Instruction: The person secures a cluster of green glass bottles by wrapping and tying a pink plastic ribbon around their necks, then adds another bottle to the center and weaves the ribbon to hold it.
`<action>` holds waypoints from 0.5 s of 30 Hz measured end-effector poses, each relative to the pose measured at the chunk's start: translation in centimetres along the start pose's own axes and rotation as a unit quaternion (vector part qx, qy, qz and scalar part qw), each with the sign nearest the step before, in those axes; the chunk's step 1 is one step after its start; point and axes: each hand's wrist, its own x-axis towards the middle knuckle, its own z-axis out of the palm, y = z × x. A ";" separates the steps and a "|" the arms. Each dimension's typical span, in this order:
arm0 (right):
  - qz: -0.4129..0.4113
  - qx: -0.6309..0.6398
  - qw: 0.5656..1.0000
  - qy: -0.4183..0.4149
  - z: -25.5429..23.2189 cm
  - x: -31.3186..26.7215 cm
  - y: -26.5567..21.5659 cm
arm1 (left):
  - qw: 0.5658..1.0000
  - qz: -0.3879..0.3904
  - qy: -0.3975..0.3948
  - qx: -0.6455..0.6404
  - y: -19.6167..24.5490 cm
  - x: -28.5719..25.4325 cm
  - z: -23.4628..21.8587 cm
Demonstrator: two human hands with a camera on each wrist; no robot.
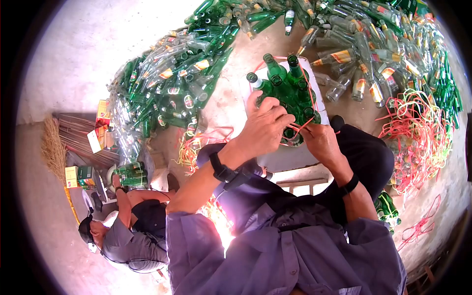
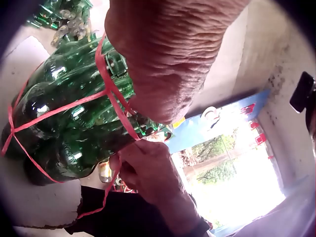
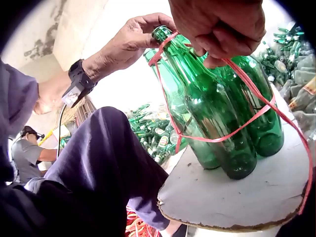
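A cluster of green bottles stands upright on a white board, with pink strapping looped around it. My left hand is at the bottle necks, thumb and fingers around a neck at the near side. My right hand pinches the strapping close beside it, at the near right of the necks. A loose strap end hangs down from the right hand. Parts of the left hand's fingers are hidden in the left wrist view.
Piles of loose bottles lie beyond on both sides. Tangled strapping lies at the right, near tied green bottles. Another person sits at the left by a broom and boxes.
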 end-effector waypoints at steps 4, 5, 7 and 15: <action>0.049 0.003 0.998 -0.028 -0.3 -0.2 0.1 | 0.998 -0.043 0.051 -0.013 -0.5 -0.8 0.3; 0.048 0.004 0.998 -0.029 -0.3 -0.2 0.0 | 0.996 -0.056 0.060 -0.018 -0.5 -1.0 0.4; 0.056 0.016 0.998 -0.027 -0.4 -0.2 -0.3 | 0.997 -0.051 0.064 0.009 -0.2 -0.8 -0.2; 0.053 0.065 0.996 -0.012 -1.0 -0.3 -1.1 | 0.992 -0.087 0.064 0.068 -0.8 0.3 -1.5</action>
